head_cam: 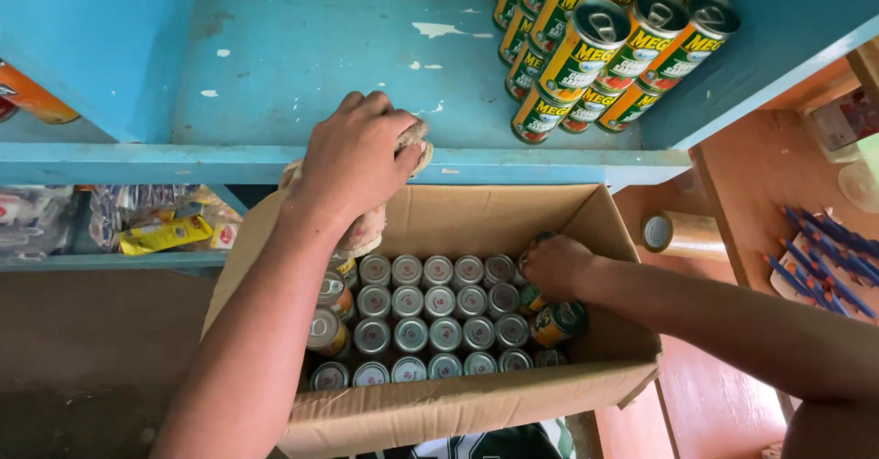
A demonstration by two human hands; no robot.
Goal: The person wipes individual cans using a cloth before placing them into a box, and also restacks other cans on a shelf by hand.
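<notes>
Left hand [352, 162] pressed on a crumpled cloth [366, 230] at the front edge of the blue shelf [302, 65], fingers curled shut over the rag, which hangs down off the edge toward the cardboard box [476, 216]. Right hand [556, 265] down inside the box at its right wall, fingers closed round a tin can [540, 239] in the far right corner; can mostly hidden by the grip. Rows of upright cans [426, 317] packed lid-up across the box floor, one yellow-labelled can [558, 322] lying on its side just beside the wrist. Stack of matching cans [595, 47] lying on their sides at the back right of the shelf.

Best handled, by judgement: firm hold round the can's body, straight lift clear of its neighbours so none tip. Cloth worth keeping flat and moving along the flaking paint ahead of each can. Roll of tape [682, 235] and blue pens [824, 258] on the orange surface to the right, well apart.
</notes>
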